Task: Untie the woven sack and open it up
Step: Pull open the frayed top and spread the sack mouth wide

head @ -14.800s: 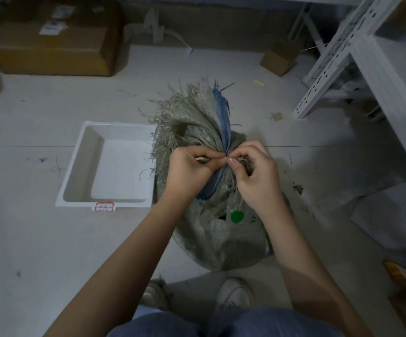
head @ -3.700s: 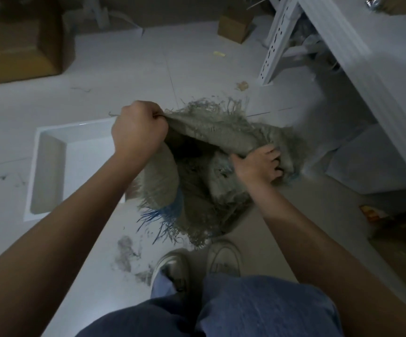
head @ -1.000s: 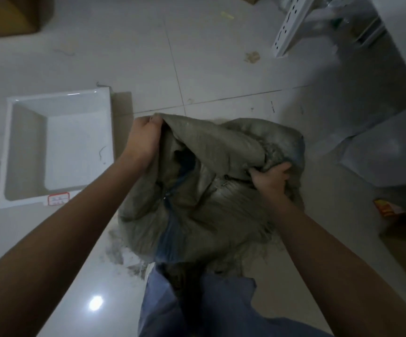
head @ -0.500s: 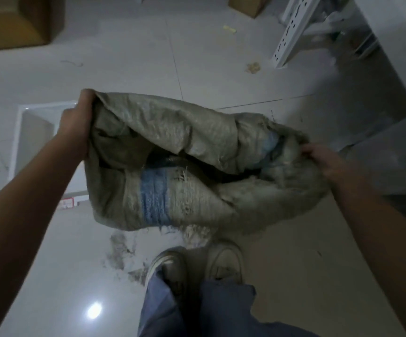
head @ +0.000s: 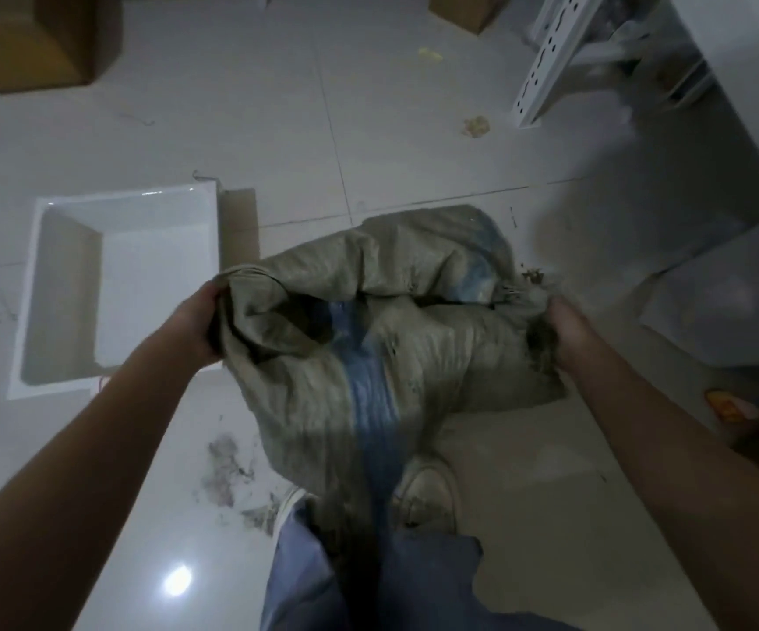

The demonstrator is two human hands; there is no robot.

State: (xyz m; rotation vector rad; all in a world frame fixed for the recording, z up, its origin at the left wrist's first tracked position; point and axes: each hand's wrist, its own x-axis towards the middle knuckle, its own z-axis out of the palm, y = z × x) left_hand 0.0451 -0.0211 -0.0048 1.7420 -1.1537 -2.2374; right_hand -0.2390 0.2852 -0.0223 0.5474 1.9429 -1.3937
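Note:
The grey-green woven sack [head: 432, 339] with a blue stripe hangs in front of me, untied, its rim spread between both hands. My left hand [head: 195, 318] grips the left edge of the rim. My right hand [head: 566, 327] grips the frayed right edge. The sack's mouth shows as a dark gap along the top fold. Its lower part droops down over my legs and hides part of my shoes.
A white plastic tray [head: 36, 293] lies on the tiled floor at the left. Cardboard boxes [head: 31, 38] stand at the back left. A white metal shelf frame [head: 550, 61] stands at the back right. Dirt marks [head: 227, 471] and debris lie near my feet.
The sack has dropped lower and my hands have come slightly closer together. The sack now hangs longer toward my legs.

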